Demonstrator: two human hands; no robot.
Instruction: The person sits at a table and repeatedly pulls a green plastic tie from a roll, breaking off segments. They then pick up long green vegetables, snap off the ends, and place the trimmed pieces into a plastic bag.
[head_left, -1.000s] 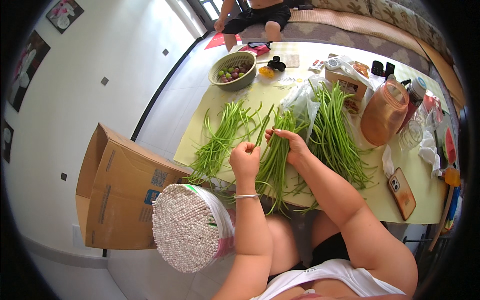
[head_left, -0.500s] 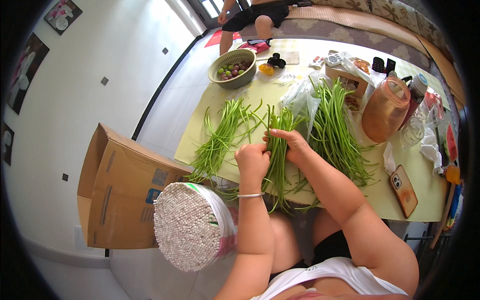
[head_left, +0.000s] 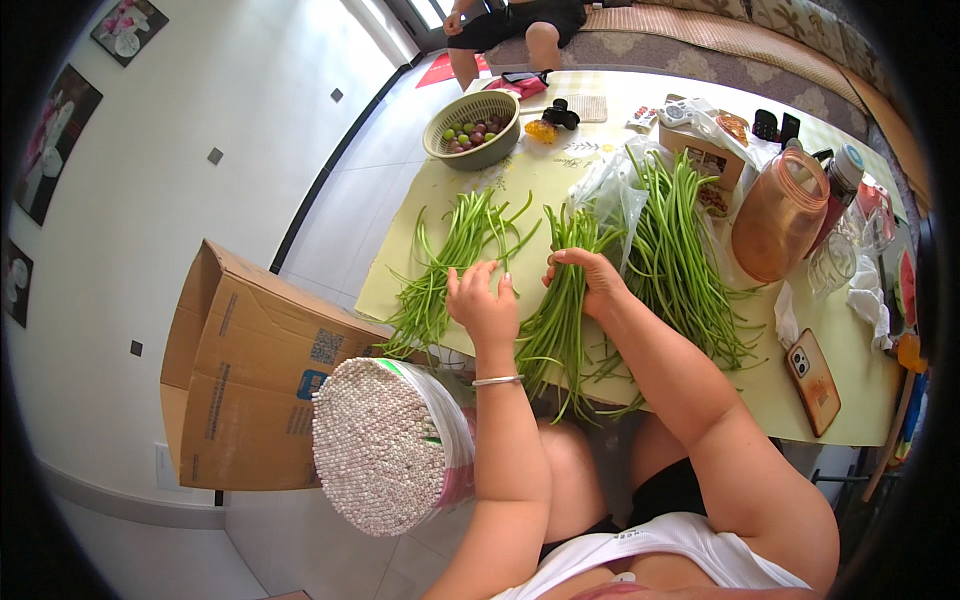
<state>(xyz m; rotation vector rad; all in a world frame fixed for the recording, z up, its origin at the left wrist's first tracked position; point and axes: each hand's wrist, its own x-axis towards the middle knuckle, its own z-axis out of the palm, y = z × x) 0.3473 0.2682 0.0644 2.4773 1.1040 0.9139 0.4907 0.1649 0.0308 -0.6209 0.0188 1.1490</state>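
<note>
Three heaps of long green vegetable stems lie on the table. My right hand [head_left: 590,281] is closed round the upper part of the middle bunch of green stems [head_left: 556,335], whose lower ends hang over the near table edge. My left hand [head_left: 484,303] is open, its fingers apart, just at the near right side of the left pile of green stems [head_left: 452,262]. Nothing shows in its grasp; a silver bangle is on that wrist. The largest pile of green stems [head_left: 690,270] lies right of my right hand, beside a clear plastic bag [head_left: 618,200].
A basket [head_left: 478,155] of grapes stands at the far left. To the right are an orange jug [head_left: 770,235], a bottle and a phone [head_left: 812,382]. A cardboard box [head_left: 265,385] and a wrapped bundle of white sticks [head_left: 380,450] flank my left arm. Another person [head_left: 515,25] sits beyond.
My left hand has come away from the middle bunch, moved left and opened. My right hand keeps its hold on the bunch, which now fans out wider at its lower end.
</note>
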